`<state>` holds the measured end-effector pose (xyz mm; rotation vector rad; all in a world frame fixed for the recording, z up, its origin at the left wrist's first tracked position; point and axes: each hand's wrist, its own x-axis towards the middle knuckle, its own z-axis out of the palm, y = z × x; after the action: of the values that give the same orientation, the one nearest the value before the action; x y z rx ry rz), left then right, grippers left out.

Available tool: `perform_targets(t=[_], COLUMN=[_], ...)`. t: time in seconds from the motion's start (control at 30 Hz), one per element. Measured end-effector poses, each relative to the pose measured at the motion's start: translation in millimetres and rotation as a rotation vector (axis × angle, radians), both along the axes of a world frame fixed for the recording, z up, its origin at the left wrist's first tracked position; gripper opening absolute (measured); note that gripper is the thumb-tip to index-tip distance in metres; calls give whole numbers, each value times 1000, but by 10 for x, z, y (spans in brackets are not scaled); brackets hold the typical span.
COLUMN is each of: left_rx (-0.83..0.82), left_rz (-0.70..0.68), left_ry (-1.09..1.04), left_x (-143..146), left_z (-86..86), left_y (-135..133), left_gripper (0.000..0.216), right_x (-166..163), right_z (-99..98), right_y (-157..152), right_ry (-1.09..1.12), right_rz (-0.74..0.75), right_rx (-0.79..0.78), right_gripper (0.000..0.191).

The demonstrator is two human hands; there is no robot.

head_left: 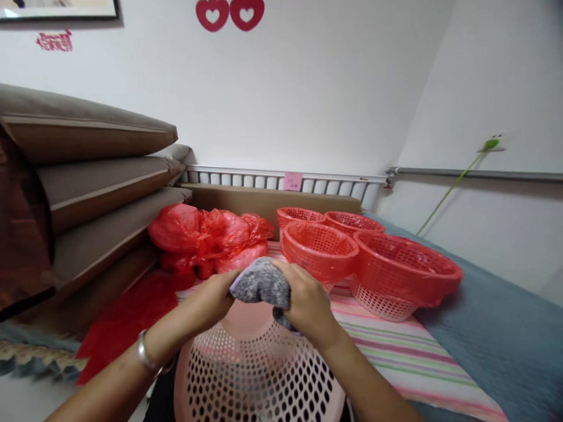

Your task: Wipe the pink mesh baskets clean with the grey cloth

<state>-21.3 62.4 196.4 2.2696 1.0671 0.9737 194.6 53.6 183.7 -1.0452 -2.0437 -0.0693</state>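
Observation:
A speckled grey cloth (260, 282) with a pale lavender edge is bunched between my two hands, over the far end of a pink perforated plastic basket (248, 319). My right hand (308, 302) is closed around the cloth's right part, and a fold hangs below the fingers. At the cloth's left edge, my left hand (223, 291) is closed on it, its fingertips hidden behind the fabric. The basket lies tilted in front of me, its solid base facing away and its holed side uppermost. A silver bracelet (144, 350) circles my left wrist.
Several pink baskets lined with red plastic bags (321, 261) stand on a striped cloth (422, 357) at the right. Bundled red bags (220, 234) lie behind my left hand. Stacked grey-brown cushions (105, 181) rise at the left; a white radiator (246, 179) runs along the wall.

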Motion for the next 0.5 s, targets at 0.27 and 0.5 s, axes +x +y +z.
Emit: perform_targets(t=[0.27, 0.5], left_rx=[-6, -55], left_rz=[48, 232], left_ry=[38, -16], left_x=[86, 33], left_z=[-86, -332], left_y=[352, 188], left_gripper=[43, 47], right_x=[207, 617], right_z=[-273, -1207], right_y=[376, 6], right_ry=[201, 648], right_rz=[-47, -443], right_rx=[-96, -345], right_gripper=[55, 61])
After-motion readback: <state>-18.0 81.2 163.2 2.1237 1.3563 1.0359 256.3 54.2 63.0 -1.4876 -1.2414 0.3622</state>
